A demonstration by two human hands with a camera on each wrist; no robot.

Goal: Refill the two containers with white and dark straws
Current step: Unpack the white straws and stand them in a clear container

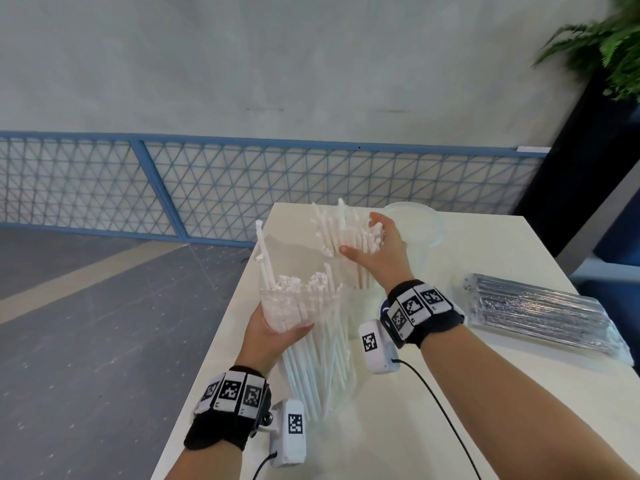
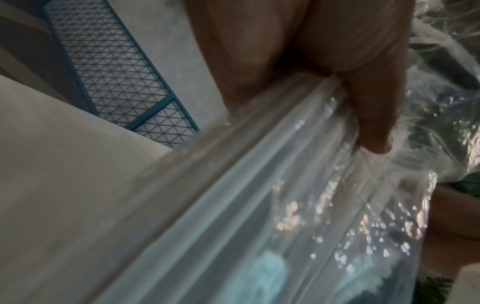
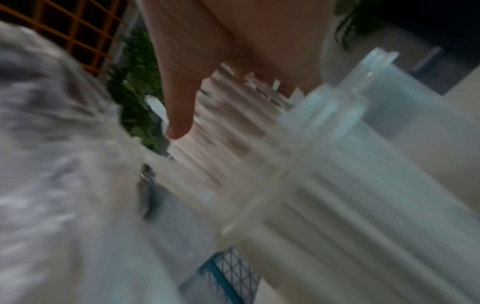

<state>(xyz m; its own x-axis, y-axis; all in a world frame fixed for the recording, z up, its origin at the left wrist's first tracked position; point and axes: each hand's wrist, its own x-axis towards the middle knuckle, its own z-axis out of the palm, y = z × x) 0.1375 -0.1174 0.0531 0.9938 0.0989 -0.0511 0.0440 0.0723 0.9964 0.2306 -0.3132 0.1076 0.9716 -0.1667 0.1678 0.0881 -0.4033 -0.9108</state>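
My left hand [image 1: 277, 334] grips a clear plastic bag [image 1: 311, 368] of white straws, held upright over the table's left part. In the left wrist view my thumb [image 2: 371, 123] presses into the bag [image 2: 259, 205]. My right hand [image 1: 374, 251] holds a bunch of white straws [image 1: 346, 233] by its top ends; the bunch stands in a clear container [image 1: 360, 313] just right of the bag. The right wrist view is blurred and shows my thumb [image 3: 179, 102] on the straws [image 3: 221, 144] beside the container [image 3: 363, 164]. A second clear container [image 1: 422, 226] stands behind my right hand. A wrapped pack of dark straws [image 1: 540, 306] lies at the right.
The white table [image 1: 450, 393] has its left edge close to the bag, with grey floor beyond. A blue mesh fence [image 1: 242, 188] runs behind the table. A plant [image 1: 616, 39] in a tall black planter [image 1: 581, 168] stands at the back right.
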